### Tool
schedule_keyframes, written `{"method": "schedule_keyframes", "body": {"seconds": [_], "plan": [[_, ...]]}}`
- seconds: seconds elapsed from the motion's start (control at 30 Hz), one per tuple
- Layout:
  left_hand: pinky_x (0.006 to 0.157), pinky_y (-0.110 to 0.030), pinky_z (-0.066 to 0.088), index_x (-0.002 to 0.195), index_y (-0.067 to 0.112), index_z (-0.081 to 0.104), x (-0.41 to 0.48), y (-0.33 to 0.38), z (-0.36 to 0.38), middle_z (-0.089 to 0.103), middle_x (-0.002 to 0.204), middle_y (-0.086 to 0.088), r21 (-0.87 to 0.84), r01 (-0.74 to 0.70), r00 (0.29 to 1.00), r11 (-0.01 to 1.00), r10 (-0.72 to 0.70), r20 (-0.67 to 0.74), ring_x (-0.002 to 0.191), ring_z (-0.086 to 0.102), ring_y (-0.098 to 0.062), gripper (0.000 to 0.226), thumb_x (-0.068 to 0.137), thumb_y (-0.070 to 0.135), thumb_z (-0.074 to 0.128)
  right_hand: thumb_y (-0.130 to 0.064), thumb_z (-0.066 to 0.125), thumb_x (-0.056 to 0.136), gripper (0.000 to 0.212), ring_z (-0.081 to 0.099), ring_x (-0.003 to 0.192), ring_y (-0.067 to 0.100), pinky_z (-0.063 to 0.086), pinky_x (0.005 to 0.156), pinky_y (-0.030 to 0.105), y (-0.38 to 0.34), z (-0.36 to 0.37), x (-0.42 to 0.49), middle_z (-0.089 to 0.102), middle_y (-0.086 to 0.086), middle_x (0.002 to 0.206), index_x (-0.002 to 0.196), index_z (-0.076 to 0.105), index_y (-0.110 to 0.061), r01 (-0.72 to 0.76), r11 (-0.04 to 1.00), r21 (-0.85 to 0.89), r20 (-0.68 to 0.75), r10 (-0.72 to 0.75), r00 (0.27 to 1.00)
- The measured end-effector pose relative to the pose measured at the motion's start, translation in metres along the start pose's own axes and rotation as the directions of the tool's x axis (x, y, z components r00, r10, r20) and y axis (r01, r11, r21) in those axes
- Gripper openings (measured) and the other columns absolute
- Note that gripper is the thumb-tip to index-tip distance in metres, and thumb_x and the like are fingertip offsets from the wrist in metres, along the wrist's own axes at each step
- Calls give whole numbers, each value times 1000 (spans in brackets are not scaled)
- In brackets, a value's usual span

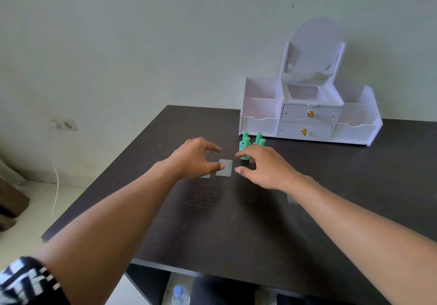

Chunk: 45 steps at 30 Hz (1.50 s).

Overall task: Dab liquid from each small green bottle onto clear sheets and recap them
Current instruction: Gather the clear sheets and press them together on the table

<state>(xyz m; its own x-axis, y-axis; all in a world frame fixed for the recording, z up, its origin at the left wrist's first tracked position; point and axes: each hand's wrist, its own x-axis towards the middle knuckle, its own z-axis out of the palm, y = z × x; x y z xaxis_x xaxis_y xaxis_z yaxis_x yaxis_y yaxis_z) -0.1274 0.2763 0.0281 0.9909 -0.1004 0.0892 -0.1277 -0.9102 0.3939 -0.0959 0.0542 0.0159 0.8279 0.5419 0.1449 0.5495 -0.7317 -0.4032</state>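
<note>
Table (212, 222), dark wood-grain, abuts pale wall (142, 44).

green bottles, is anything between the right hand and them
Nothing visible does. The right hand is open, its fingers already curled by the nearest of the green bottles. The clear sheet lies to the left, under the left hand.

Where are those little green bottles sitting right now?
In the head view, the green bottles stand clustered on the dark table, just in front of the white organizer's left end and right behind the right hand.
</note>
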Motion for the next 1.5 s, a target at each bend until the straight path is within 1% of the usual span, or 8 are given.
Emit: {"method": "schedule_keyframes", "body": {"seconds": [0.13, 0.3, 0.5, 0.57, 0.67, 0.83, 1.23, 1.5], "plan": [[101, -38, 49, 131, 32, 66, 0, 29, 11, 65, 127, 1, 4, -39, 999, 999, 39, 2, 119, 60, -17, 55, 81, 55, 73, -40, 71, 91, 37, 60, 99, 15, 51, 89, 34, 22, -20, -22, 65, -5, 116, 125, 69, -25, -53, 998, 25, -38, 54, 998], [101, -37, 48, 132, 35, 64, 1, 61, 38, 64, 127, 4, 8, -81, 995, 997, 80, 61, 119, 59, -17, 60, 79, 61, 73, -37, 73, 90, 26, 62, 97, 13, 50, 88, 32, 68, -44, -57, 60, -14, 99, 114, 73, -26, -144, 989, 29, -9, 144, 989], [99, -36, 48, 134, 36, 62, 6, 102, 74, 62, 127, 3, -19, -156, 980, 988, 158, 121, 113, 56, -16, 63, 79, 64, 71, -41, 78, 85, 29, 59, 102, 10, 42, 87, 25, 117, -61, -93, 58, -19, 103, 113, 71, -35, -224, 974, 24, 63, 222, 973], [97, -38, 50, 134, 37, 62, 8, 111, 83, 60, 124, 3, -23, -189, 974, 982, 190, 125, 107, 55, -13, 63, 78, 67, 69, -44, 79, 84, 32, 57, 103, 9, 45, 90, 28, 125, -61, -100, 57, -19, 104, 114, 71, -38, -227, 974, 27, 85, 224, 971], [100, -40, 48, 132, 41, 62, 11, 116, 93, 58, 123, 4, -7, -207, 970, 978, 206, 127, 114, 53, -16, 62, 77, 71, 68, -48, 77, 84, 37, 52, 110, 13, 45, 99, 36, 131, -55, -105, 59, -11, 115, 120, 70, -41, -217, 976, -2, 103, 216, 971], [102, -42, 44, 127, 41, 66, 11, 113, 99, 56, 122, 7, 29, -218, 969, 975, 213, 124, 120, 49, -16, 57, 77, 70, 68, -50, 76, 85, 39, 46, 115, 18, 42, 105, 42, 133, -48, -107, 56, -13, 122, 122, 70, -39, -199, 979, -43, 78, 202, 976], [97, -41, 40, 130, 44, 62, 11, 60, 59, 55, 125, 6, 217, -120, 985, 969, 88, 150, 123, 44, -21, 61, 77, 75, 63, -56, 70, 87, 45, 45, 121, 20, 41, 103, 45, 83, -13, -62, 55, -13, 132, 128, 67, -37, -111, 991, -82, 62, 116, 991], [95, -39, 41, 129, 43, 63, 29, 45, 44, 57, 121, 6, 282, -146, 981, 948, 102, 162, 120, 47, -22, 56, 80, 69, 65, -56, 68, 89, 47, 47, 122, 22, 44, 99, 47, 65, 3, -23, 58, -8, 132, 131, 64, -36, -114, 986, -126, 36, 119, 992]]}}
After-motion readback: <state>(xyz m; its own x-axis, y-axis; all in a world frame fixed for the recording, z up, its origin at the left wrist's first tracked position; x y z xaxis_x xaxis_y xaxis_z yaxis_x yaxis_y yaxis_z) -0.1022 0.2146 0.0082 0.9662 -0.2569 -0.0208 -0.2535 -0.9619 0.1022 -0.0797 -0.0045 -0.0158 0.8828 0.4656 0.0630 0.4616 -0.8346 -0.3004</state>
